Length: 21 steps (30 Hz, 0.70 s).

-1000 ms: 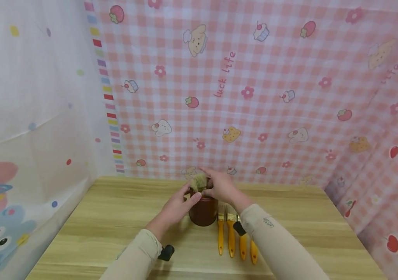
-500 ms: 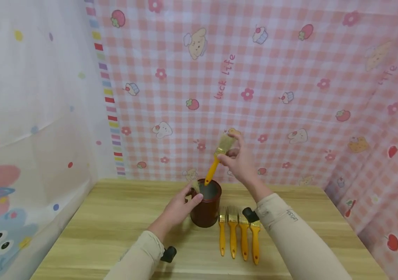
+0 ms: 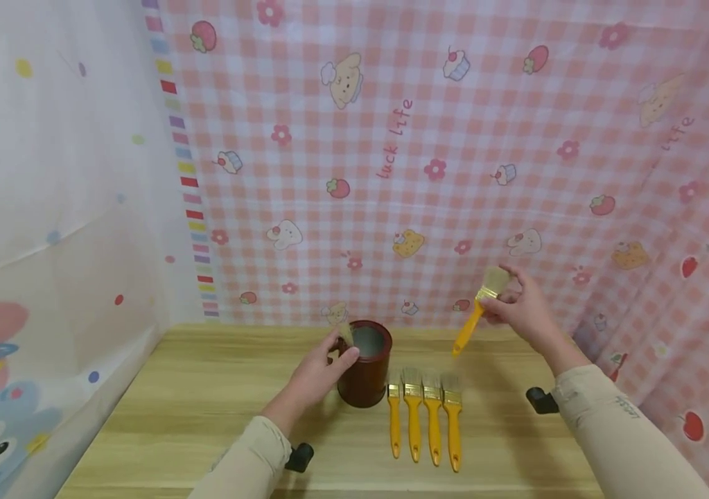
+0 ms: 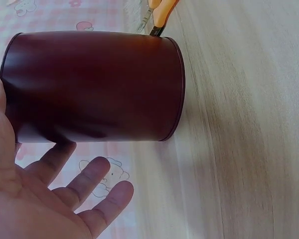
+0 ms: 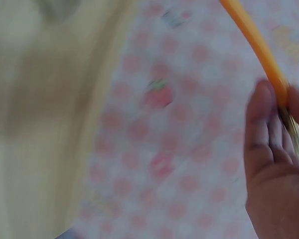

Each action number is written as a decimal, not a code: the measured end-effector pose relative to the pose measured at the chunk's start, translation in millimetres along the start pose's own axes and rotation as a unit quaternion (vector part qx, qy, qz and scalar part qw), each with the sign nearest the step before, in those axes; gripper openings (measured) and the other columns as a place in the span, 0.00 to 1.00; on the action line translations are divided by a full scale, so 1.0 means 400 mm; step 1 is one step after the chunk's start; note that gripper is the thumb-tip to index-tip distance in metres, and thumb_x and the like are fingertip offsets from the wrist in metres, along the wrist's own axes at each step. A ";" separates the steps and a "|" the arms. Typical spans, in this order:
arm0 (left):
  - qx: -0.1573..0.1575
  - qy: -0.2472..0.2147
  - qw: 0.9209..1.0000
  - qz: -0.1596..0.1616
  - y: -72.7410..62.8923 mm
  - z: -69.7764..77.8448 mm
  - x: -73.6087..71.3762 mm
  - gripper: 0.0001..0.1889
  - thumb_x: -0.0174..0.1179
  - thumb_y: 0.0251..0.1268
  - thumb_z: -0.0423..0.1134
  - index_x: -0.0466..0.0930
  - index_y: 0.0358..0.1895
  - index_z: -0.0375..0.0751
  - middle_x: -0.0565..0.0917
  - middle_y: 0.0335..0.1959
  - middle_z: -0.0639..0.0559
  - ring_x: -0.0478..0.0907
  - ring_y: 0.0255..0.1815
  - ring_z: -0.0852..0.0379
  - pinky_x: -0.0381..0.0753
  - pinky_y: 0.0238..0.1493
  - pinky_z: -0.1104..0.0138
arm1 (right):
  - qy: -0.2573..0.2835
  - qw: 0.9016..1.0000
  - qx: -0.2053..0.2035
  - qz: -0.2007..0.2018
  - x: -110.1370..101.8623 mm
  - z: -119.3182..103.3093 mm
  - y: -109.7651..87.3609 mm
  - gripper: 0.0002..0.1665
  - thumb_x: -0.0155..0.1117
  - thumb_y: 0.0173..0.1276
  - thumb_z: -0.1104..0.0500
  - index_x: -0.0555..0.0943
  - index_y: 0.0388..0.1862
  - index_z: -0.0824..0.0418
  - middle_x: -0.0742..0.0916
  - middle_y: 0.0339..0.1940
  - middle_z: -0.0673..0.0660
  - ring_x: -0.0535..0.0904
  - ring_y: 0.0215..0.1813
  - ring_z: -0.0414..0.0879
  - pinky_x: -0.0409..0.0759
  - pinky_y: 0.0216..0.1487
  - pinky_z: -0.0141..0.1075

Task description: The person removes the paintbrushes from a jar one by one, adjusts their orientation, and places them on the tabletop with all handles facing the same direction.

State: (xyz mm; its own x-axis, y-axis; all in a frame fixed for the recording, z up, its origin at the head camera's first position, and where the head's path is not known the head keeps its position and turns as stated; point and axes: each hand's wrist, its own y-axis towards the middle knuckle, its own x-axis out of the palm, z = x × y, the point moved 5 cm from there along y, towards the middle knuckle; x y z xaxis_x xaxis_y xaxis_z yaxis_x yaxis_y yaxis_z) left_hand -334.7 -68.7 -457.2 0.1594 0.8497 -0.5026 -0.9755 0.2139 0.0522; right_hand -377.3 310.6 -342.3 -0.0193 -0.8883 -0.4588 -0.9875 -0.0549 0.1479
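Observation:
My right hand (image 3: 527, 310) pinches a paintbrush (image 3: 469, 330) by its metal band, above the right side of the table. Its pale bristles point up and its orange handle slants down to the left. My left hand (image 3: 319, 367) grips the rim of a dark brown cylindrical pot (image 3: 363, 382), which stands upright. In the left wrist view the thumb lies at the rim and a fingertip meets the side of the pot (image 4: 94, 84). Bristles of another brush (image 3: 345, 333) stick up at the pot's left rim, by the left fingers; the rest of it is hidden.
Several orange-handled paintbrushes (image 3: 434, 423) lie side by side just right of the pot, bristles toward the back. The wooden table (image 3: 217, 388) meets a pink checked curtain (image 3: 304, 263) at its back edge. A white printed curtain (image 3: 104, 235) hangs at the left.
My right hand has lifted a paintbrush up out of the pot and carried it right and somewhat lower. My left hand stays at the pot's rim.

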 end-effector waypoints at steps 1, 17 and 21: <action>0.000 0.001 1.000 0.001 0.000 0.000 0.000 0.41 0.54 0.81 0.65 0.52 0.89 0.59 0.72 0.81 0.40 0.75 0.76 0.32 0.75 0.75 0.40 | -0.010 1.000 0.014 -0.014 -0.009 0.026 -0.007 0.57 0.70 0.77 0.62 0.44 0.91 0.56 0.91 0.46 0.72 0.93 0.36 0.43 0.93 0.44 0.42; -0.008 -0.005 1.000 0.006 -0.001 0.000 -0.003 0.40 0.55 0.81 0.65 0.53 0.88 0.61 0.73 0.80 0.41 0.74 0.76 0.32 0.75 0.75 0.40 | 0.022 0.956 0.134 -0.261 0.068 0.278 -0.147 0.58 0.73 0.74 0.60 0.46 0.89 0.66 0.92 0.40 0.62 0.91 0.39 0.53 0.92 0.48 0.51; 0.000 -0.004 1.000 0.002 0.003 0.003 0.000 0.41 0.55 0.81 0.64 0.53 0.88 0.60 0.74 0.79 0.41 0.74 0.77 0.32 0.74 0.76 0.40 | 0.064 0.948 0.147 -0.275 0.099 0.300 -0.160 0.58 0.72 0.74 0.63 0.45 0.89 0.66 0.92 0.40 0.63 0.91 0.37 0.52 0.93 0.48 0.51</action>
State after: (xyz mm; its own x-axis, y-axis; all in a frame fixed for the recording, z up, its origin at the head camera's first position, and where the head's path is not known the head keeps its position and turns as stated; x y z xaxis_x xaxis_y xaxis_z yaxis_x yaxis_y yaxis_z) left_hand -335.8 -67.8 -455.9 0.1562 0.8542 -0.4960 -0.9761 0.2104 0.0549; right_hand -333.7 333.7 -475.1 0.5118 -0.8111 -0.2830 -0.8438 -0.4128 -0.3429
